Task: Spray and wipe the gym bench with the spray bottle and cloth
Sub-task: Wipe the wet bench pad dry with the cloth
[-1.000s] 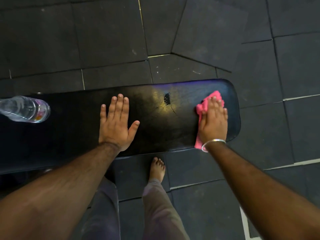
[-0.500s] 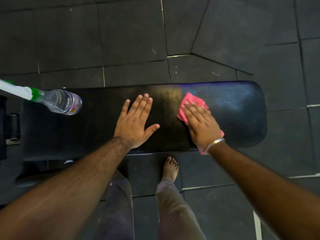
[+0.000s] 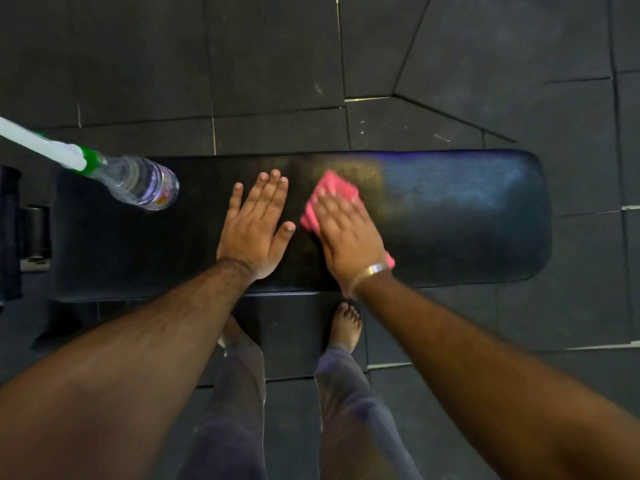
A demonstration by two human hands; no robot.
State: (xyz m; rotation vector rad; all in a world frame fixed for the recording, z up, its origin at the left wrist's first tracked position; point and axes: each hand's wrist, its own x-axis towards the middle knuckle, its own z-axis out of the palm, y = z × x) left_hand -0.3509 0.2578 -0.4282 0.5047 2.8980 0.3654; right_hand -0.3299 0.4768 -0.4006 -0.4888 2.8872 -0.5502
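Pressing flat on the black gym bench (image 3: 450, 220) in the middle of the frame, the left hand (image 3: 254, 230) lies with its fingers spread wide and holds nothing. Just beside it, the right hand (image 3: 346, 233) pushes down flat on the pink cloth (image 3: 332, 183), fingers stretched out over it and blurry. The clear spray bottle (image 3: 138, 183) stands on the bench at the upper left, well apart from both hands. Two bare feet stand on the dark floor mats (image 3: 277, 64) below.
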